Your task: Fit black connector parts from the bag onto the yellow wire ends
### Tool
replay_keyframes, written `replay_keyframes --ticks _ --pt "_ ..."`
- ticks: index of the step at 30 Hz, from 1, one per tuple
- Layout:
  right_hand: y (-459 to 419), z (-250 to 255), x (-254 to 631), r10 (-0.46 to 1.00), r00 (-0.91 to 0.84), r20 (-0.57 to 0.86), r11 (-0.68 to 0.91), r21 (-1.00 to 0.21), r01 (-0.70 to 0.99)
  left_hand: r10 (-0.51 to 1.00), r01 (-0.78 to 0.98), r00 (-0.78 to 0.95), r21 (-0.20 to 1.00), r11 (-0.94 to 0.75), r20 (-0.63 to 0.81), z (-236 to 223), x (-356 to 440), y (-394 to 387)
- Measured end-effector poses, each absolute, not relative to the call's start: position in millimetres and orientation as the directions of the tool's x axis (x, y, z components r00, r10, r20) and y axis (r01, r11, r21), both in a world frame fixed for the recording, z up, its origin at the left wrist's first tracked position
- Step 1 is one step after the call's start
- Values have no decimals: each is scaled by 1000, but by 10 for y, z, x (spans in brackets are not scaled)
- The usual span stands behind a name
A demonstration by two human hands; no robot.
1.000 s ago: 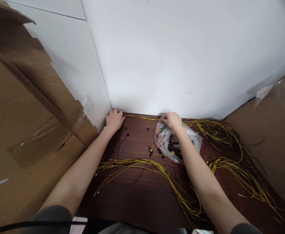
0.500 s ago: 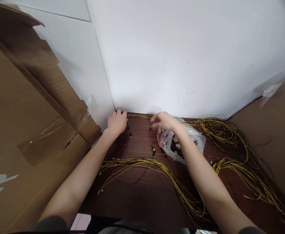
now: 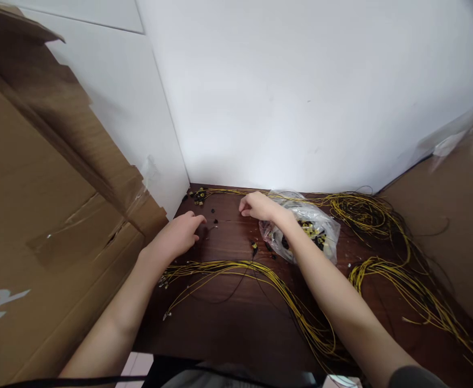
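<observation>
My left hand [image 3: 182, 233] hovers over the left part of the dark wooden tabletop [image 3: 224, 323], its finger and thumb apart and nothing visible between them. Just right of it lie small black pieces [image 3: 215, 221]. My right hand [image 3: 257, 206] is low over the table near the wall, fingers curled together; whatever they hold, if anything, is hidden. Beside that hand sits a clear plastic bag [image 3: 331, 229] of black and yellow connectors, partly covered by my forearm. A black-and-yellow connector [image 3: 254, 246] lies nearer me.
Yellow cables [image 3: 236, 265] curve across the front. More cables form a coil [image 3: 353, 210] and a bundle [image 3: 398, 291] on the right. Cable ends with connectors [image 3: 199, 196] lie in the back corner. Cardboard [image 3: 58, 215] stands left, another cardboard panel [image 3: 458, 215] right, a white wall [image 3: 301, 97] behind.
My left hand has drawn back toward me from the corner, uncovering the connectors there. My right hand has shifted slightly left and down, and its fingers have curled closer together.
</observation>
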State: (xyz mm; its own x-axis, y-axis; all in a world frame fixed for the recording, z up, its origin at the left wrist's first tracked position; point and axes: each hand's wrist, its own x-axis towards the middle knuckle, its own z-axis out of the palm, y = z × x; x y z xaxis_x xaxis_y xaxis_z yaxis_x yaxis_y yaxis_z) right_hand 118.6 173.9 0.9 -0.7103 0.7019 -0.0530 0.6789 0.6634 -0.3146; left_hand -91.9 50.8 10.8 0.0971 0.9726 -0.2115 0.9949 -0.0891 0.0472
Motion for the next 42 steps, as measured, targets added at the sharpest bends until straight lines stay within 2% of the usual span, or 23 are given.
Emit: replay_keyframes --ticks 4,6,8,11,14,18,24,29,36,39,42 --pt "1674 181 1221 647 -763 8 672 -477 566 978 997 82 30 -78 -191 117 -917 387" --pt "1641 221 1250 621 -783 21 677 -517 523 979 998 62 3 -63 -194 119 -923 329" --pt "1605 214 1282 583 -813 -6 695 -515 502 981 998 53 -19 -58 -188 110 -927 290" --pt "1532 150 1343 536 -842 -66 737 -451 504 986 999 15 -48 -23 -164 71 -923 277" --pt "1415 82 1432 520 -853 -44 780 -384 494 991 999 -18 -48 11 -134 16 -917 316" --pt "1177 10 1589 574 -817 62 772 -374 514 995 1000 16 -2 -16 -102 -6 -924 418" --pt "849 -88 1798 709 -668 227 666 -527 528 991 997 75 24 -73 -110 114 -933 435" --pt "789 -99 1916 696 -687 207 671 -527 522 982 984 165 86 -158 -90 112 -946 236" --pt "776 -68 2057 678 -727 107 628 -598 498 982 950 185 249 -191 48 -9 -1071 -37" --pt "778 -81 2092 631 -771 85 649 -602 465 973 923 228 311 -226 31 -70 -1110 -37" --pt "788 -146 2072 645 -755 117 666 -571 480 970 919 243 319 -232 6 -135 -1122 35"
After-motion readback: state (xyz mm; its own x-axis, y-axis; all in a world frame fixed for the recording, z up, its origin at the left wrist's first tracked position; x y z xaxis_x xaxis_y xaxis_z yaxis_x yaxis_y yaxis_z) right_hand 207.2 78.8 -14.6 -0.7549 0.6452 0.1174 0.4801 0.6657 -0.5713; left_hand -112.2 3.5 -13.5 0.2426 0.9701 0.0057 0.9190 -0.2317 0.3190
